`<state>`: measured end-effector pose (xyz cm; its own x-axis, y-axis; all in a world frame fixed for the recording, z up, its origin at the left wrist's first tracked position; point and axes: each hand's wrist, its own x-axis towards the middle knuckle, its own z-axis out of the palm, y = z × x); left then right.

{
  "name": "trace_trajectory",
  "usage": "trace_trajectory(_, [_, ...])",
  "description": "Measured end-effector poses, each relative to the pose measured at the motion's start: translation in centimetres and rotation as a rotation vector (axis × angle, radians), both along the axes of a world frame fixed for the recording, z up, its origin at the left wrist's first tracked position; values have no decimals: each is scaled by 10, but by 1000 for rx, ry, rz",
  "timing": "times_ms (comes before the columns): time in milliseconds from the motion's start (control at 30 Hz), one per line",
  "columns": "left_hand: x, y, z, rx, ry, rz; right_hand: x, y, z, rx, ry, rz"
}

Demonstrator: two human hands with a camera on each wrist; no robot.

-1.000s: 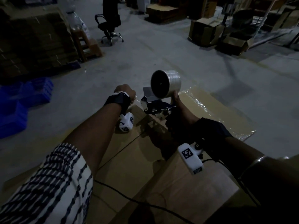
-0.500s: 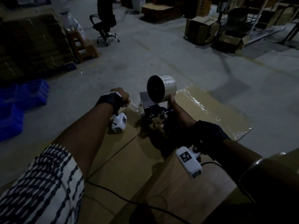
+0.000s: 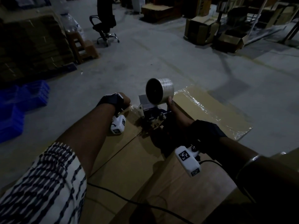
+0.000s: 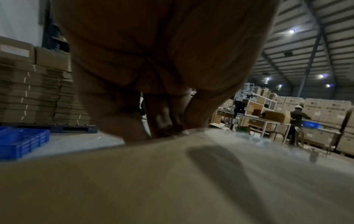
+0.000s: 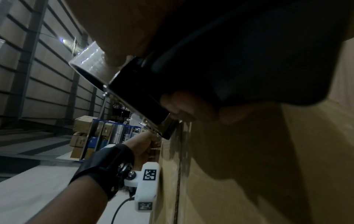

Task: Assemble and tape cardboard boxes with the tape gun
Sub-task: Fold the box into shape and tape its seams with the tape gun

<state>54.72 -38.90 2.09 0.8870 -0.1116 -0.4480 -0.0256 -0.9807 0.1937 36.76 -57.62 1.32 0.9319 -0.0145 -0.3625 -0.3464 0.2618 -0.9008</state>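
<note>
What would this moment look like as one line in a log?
step: starting tape on box seam | right hand: grips tape gun | left hand: holds tape end at box edge | seam: untaped

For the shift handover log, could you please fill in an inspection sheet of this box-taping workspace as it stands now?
Surface: cardboard box top, centre seam between flaps visible.
Job's things: tape gun with clear tape roll sits at the far end of the seam; a flat cardboard sheet in film lies beyond.
Clutter: nothing seen on the box.
Grippers: right hand grips the tape gun; left hand curled at the box's far edge by the tape end.
Cables: black cable crosses the box top.
Surroundings: blue crates, office chair, stacked cartons.
</note>
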Motion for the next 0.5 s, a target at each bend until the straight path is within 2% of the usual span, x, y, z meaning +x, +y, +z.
trace_trajectory(167, [0, 5, -4, 109, -67, -65, -2, 1, 2, -5, 1, 15])
trace_trajectory(200, [3, 11, -7, 101, -88, -82, -2, 0, 2, -4, -3, 3])
trace_trajectory(233, [7, 15, -8, 58, -104, 7, -2, 0, 3, -4, -6, 3])
trace_trajectory(300, [9, 17, -7, -10, -165, 5, -2, 0, 5, -21, -11, -5])
trace_trajectory(367, [13, 14, -10, -87, -122, 2, -3, 3, 5, -30, -4, -8])
trace_trajectory(500, [9, 15, -10, -26, -99, -68, -7, 4, 9, -9, -4, -7])
